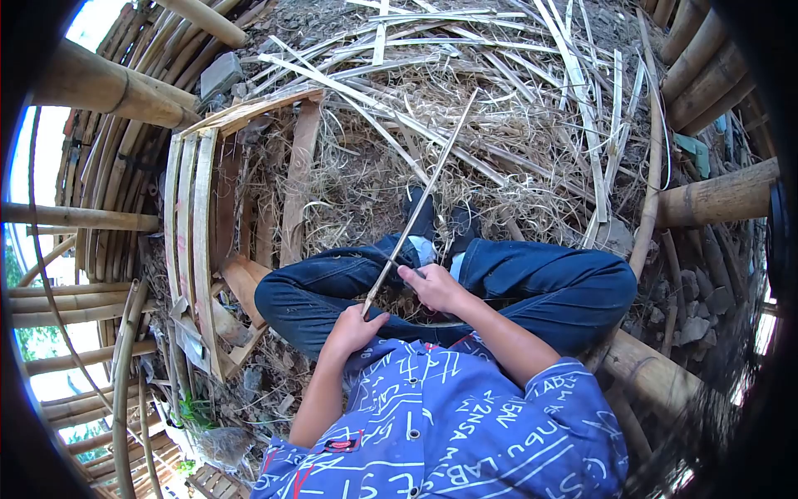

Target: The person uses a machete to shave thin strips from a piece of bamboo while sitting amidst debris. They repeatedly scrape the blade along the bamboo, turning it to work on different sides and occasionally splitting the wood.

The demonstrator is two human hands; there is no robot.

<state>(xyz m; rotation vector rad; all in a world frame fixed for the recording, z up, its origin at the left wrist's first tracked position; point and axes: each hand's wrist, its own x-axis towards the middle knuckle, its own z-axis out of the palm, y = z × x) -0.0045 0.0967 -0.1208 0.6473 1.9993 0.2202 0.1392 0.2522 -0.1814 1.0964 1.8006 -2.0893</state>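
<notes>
A long thin bamboo strip point(439, 176) runs diagonally from my lap up over my feet. Its lower end is held by my left hand point(354, 330), fingers closed round it near the waist. My right hand point(432, 287) is closed on a dark handle, with a thin blade point(394, 262) lying across the strip at about knee level. Most of the blade's length is hard to make out.
A wooden crate point(189, 241) stands to the left. Split bamboo strips point(573, 83) and curly shavings point(366, 175) cover the ground ahead. Bamboo poles point(715, 195) rise at both sides. Rubble point(694, 328) lies at the right.
</notes>
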